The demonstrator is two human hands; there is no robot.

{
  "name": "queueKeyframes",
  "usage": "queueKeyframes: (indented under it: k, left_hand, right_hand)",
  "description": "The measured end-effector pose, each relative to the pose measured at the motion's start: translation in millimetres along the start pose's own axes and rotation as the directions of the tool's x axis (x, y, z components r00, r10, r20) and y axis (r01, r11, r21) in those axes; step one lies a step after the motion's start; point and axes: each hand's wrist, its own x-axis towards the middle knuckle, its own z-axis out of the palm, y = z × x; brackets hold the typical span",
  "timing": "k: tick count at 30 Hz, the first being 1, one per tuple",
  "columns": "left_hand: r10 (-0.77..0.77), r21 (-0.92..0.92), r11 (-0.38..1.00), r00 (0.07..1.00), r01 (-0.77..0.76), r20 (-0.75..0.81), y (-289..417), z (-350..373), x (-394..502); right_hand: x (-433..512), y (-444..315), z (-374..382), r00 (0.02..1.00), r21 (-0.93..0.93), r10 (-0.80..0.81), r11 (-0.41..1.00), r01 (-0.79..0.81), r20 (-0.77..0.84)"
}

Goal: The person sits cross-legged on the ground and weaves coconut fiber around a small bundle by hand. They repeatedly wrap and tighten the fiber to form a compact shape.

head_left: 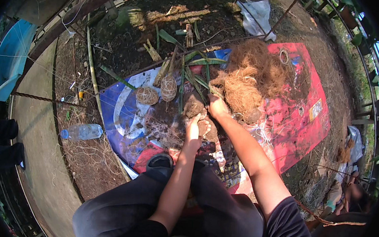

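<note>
My left hand [195,129] is turned partly up around a lump of dark soil [205,129]. Above it a second soil clump [193,106] lies near my fingertips. My right hand [216,104] is closed around the base of a cut green plant [215,90], beside a heap of brown coconut fibre [243,86]. Two fibre balls wound with pale string, one round [147,95] and one oval [168,88], lie to the left with plant stalks at them. Long green leaves [181,84] spread between the balls and the fibre.
A printed blue and red sheet [292,126] covers the ground before me. A plastic bottle [82,132] lies left among loose string. A blue basin [12,61] is at the far left, a white plastic bag [259,17] beyond the sheet. Another person's legs [0,143] show at left.
</note>
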Motion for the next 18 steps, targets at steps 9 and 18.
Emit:
queueKeyframes:
  k: [9,18]
  left_hand:
    - [-0.019,-0.010,1.000,1.000,0.019,0.015,-3,1,0]
    - [-0.008,-0.021,1.000,1.000,0.008,0.025,0,-1,1]
  right_hand:
    - [-6,-14,-7,0.988,-0.141,0.121,0.984,-0.107,0.091]
    - [-5,-18,-21,0.967,0.049,0.252,0.967,-0.250,-0.046]
